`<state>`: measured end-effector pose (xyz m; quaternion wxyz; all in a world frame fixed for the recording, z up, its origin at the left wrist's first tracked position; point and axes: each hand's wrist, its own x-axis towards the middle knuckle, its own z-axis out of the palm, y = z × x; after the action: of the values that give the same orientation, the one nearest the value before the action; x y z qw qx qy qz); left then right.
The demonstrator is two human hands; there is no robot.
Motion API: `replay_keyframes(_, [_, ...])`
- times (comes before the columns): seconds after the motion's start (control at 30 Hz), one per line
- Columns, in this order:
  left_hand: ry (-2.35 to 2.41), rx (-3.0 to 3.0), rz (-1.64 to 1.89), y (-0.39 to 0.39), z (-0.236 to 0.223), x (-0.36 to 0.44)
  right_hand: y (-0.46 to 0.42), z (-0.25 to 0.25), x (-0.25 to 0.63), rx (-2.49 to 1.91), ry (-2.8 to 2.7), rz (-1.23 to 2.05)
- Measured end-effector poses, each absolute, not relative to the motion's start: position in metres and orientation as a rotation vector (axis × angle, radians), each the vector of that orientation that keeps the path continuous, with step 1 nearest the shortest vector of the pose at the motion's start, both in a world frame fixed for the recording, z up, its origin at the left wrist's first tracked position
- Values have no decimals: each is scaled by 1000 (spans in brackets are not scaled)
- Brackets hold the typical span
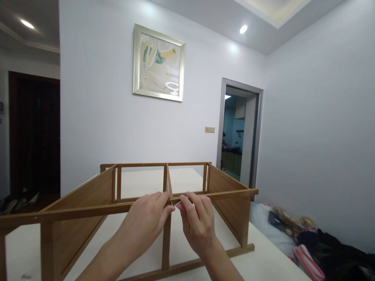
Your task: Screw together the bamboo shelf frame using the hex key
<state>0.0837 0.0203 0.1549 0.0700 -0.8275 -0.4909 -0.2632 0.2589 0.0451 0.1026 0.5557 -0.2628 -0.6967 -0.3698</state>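
Note:
A brown wooden shelf rack (84, 212) lies on its side, with slatted rails and solid panels across it. My left hand (146, 214) is closed over its near top rail at the middle joint, fingers on top and thumb below. In my right hand (197, 216), fingertips pinch a thin, bent metal hex key (177, 203). The key's short end meets the rail at the joint with the middle crosspiece (166, 238), close to my left thumb. The fastener under the key is too small to make out.
The rack rests on a white tabletop (272, 261). To the right, lower down, clothes (334, 242) and a red-and-white striped cloth (307, 262) lie in a heap. A framed picture (159, 64) hangs on the wall ahead, left of an open doorway (234, 132).

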Motion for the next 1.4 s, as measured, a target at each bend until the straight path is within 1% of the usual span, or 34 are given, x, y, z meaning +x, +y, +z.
replay_keyframes(0.27, [-1507, -2519, -819, 16, 157, 82, 51, 94, 263, -590, -1643, -899])
replay_keyframes(0.83, [-1502, -2514, -795, 19, 157, 83, 44, 99, 258, -666, -1617, -884])
replay_keyframes(1.4, [-1474, -2517, -818, 20, 155, 82, 45, 99, 258, -624, -1601, -863])
